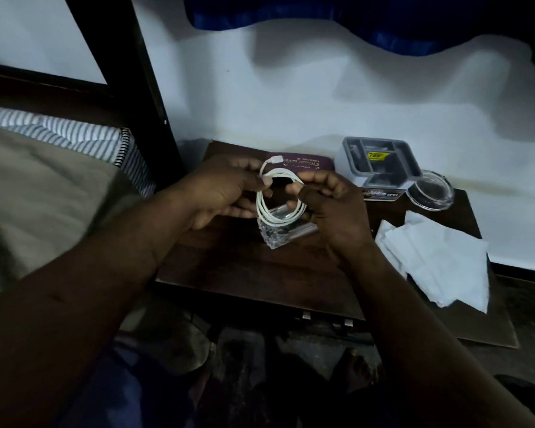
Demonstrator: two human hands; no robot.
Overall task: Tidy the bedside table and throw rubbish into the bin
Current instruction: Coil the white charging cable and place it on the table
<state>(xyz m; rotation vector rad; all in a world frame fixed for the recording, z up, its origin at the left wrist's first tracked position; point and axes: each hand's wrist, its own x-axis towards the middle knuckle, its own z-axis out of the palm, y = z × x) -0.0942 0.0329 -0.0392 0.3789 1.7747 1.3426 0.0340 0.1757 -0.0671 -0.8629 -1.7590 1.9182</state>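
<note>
Head view, hands up close: left hand [226, 191] and right hand [326, 205] pinch the coiled white cable [259, 205] above the bedside table [235, 273], just over a clear plastic box [286, 237]. Tidying looks about midway to me. Crumpled tissues [439, 257] at right aren't binned, and no bin shows. Farther back sit a maroon glasses case [309, 164], grey tray [380, 162] and glass dish [430, 190], then the white wall [322, 88]. Bed [37, 186] at left.

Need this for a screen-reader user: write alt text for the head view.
A left hand and a right hand hold a coiled cable over a table. On it: a clear box, a case, a grey tray, a glass dish, tissues.
</note>
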